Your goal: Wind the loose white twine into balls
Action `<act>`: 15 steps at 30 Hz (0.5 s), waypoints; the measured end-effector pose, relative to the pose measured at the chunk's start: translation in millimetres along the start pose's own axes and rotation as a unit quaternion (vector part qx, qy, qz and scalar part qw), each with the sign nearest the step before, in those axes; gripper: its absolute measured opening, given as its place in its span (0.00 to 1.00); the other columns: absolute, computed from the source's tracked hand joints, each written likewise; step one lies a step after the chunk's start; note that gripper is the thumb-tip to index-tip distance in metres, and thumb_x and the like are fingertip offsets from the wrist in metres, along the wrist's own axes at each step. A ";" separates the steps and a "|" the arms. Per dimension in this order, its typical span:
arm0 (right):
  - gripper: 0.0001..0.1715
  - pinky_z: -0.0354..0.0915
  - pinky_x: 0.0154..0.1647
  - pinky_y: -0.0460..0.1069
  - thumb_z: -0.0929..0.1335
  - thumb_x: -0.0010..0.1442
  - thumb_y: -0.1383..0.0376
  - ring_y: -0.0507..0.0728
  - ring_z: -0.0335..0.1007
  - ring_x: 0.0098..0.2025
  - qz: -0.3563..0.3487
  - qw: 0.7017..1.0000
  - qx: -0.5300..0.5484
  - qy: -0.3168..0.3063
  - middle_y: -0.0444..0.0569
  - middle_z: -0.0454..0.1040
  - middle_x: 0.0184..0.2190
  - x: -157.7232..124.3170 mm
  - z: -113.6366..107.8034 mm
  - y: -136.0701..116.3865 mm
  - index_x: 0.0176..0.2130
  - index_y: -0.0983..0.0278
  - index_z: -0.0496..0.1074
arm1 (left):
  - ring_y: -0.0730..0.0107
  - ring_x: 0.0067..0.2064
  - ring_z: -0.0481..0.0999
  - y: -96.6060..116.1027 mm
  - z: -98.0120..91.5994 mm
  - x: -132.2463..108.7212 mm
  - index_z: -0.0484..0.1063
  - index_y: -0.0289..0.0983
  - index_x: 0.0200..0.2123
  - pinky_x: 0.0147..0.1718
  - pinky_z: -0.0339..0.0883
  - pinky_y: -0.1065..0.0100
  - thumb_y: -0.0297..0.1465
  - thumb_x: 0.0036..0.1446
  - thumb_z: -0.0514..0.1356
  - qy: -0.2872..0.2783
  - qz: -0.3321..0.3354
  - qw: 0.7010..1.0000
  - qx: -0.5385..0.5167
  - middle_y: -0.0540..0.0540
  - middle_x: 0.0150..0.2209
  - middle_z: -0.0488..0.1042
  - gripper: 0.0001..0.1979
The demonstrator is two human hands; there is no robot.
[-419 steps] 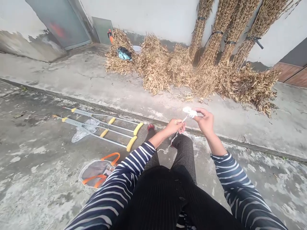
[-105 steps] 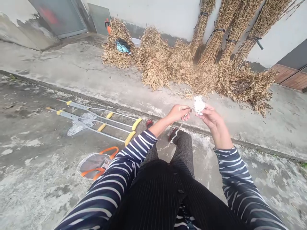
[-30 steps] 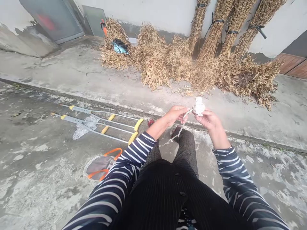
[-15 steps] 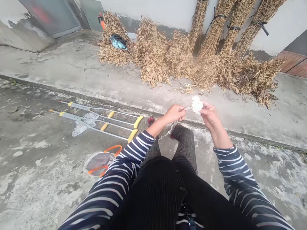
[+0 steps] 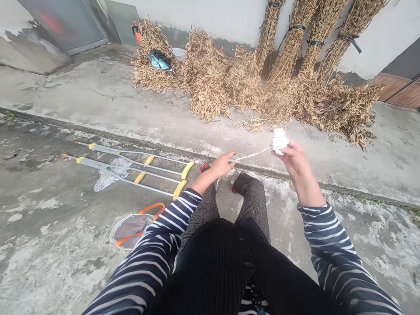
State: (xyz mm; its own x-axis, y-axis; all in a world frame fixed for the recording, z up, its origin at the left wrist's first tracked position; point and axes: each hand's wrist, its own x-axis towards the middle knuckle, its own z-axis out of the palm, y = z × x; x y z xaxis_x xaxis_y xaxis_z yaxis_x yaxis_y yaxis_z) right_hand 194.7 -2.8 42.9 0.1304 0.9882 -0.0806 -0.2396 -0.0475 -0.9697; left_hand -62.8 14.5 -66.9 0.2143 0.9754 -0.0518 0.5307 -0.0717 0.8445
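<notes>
A bundle of white cord (image 5: pixel 279 140) is pinched in my right hand (image 5: pixel 294 160), out in front of my right knee. From the bundle a length of white cord (image 5: pixel 252 155) runs left to my left hand (image 5: pixel 222 165), which grips its other end above my left foot. The strand sags slightly between the two hands. The fingers of my left hand are partly turned away, and the cord's tip is hidden in them.
Two crutches (image 5: pixel 131 168) with yellow pads lie to the left, over a clear plastic bag (image 5: pixel 113 175). Closer is a bag with orange handles (image 5: pixel 133 229). Dried plant stalks (image 5: pixel 210 78) are heaped along the wall beyond a low concrete step (image 5: pixel 157 142).
My hands have moved apart, the left one leftward and the right one slightly right. A longer stretch of cord now shows between them.
</notes>
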 end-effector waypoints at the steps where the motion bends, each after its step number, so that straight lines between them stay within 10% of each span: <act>1: 0.18 0.76 0.41 0.52 0.79 0.37 0.71 0.55 0.77 0.37 0.015 1.000 -0.003 0.000 0.44 0.83 0.34 -0.1 5.9 5.9 0.32 0.60 0.79 | 0.58 0.53 0.77 13.2 4.5 0.3 0.76 0.38 0.56 0.51 0.73 0.64 0.25 0.53 0.66 -0.001 0.032 0.999 -0.037 0.39 0.53 0.79 0.25; 7: 0.19 0.74 0.38 0.51 0.79 0.35 0.69 0.54 0.75 0.33 0.043 0.999 -0.021 -0.009 0.44 0.81 0.32 -1.4 29.1 35.4 0.32 0.61 0.79 | 0.72 0.33 0.78 76.9 39.4 2.7 0.74 0.34 0.55 0.32 0.72 0.73 0.25 0.57 0.62 -0.033 0.042 0.966 -0.253 0.42 0.44 0.82 0.21; 15: 0.23 0.71 0.39 0.51 0.80 0.32 0.65 0.55 0.75 0.34 0.013 0.999 -0.039 -0.002 0.44 0.81 0.32 0.0 18.7 44.9 0.33 0.61 0.77 | 0.80 0.20 0.69 67.8 29.2 -0.5 0.74 0.33 0.33 0.23 0.62 0.76 0.30 0.63 0.56 -0.041 0.070 0.979 -0.185 0.52 0.24 0.74 0.10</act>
State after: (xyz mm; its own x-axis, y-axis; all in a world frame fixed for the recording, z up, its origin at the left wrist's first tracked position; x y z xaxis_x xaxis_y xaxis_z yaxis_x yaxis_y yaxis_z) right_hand 166.0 -2.2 3.7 0.1205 0.9871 -0.1057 -0.1682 -0.0846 -0.9821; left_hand -3.0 3.0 -25.2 0.3361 0.9406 0.0478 0.1617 -0.1076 0.9810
